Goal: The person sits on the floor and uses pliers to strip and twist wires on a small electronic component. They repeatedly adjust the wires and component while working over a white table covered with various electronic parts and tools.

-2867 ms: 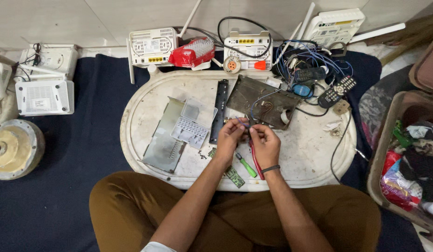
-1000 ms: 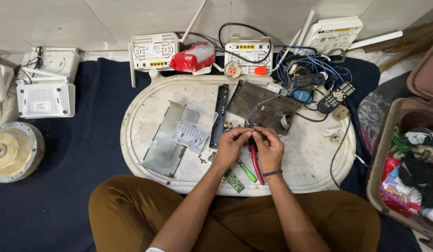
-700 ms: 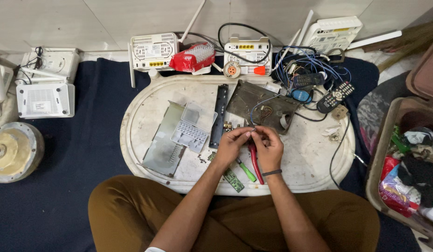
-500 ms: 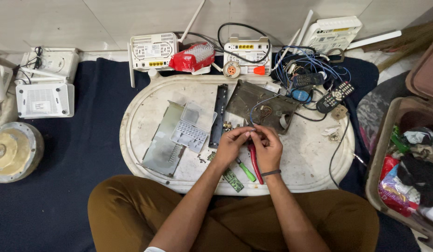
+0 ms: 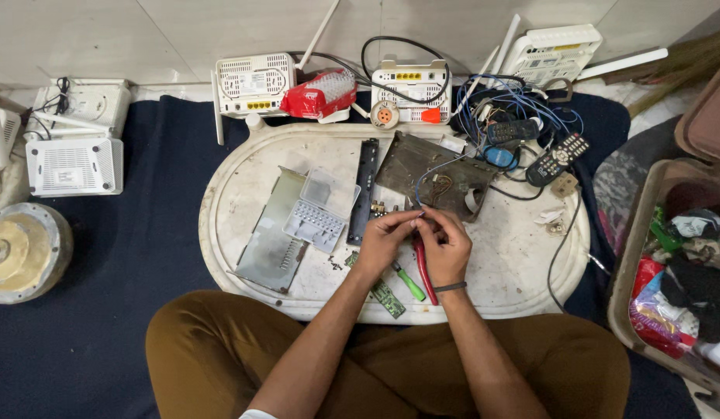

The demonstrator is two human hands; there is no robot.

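Observation:
My left hand (image 5: 385, 237) and my right hand (image 5: 447, 247) meet over the middle of a white oval tray table (image 5: 236, 202). Both pinch the end of a thin blue wire (image 5: 426, 174) that runs up to a dark metal plate (image 5: 429, 172) behind them. My right hand also holds red-handled pliers (image 5: 423, 271), their handles pointing toward me. A green-handled screwdriver (image 5: 409, 284) and a small green circuit board (image 5: 379, 290) lie under my wrists. A long black strip (image 5: 365, 186) lies just left of my left hand.
A clear plastic compartment box (image 5: 319, 213) and a grey metal sheet (image 5: 271, 233) lie on the tray's left. White routers (image 5: 255, 84), a red packet (image 5: 321, 93), tangled cables and remotes (image 5: 557, 157) line the back. A bin of clutter (image 5: 678, 256) stands right, a round motor (image 5: 18, 252) left.
My hands have shifted slightly toward me and closer together on the wire. The things on the tray have stayed in place.

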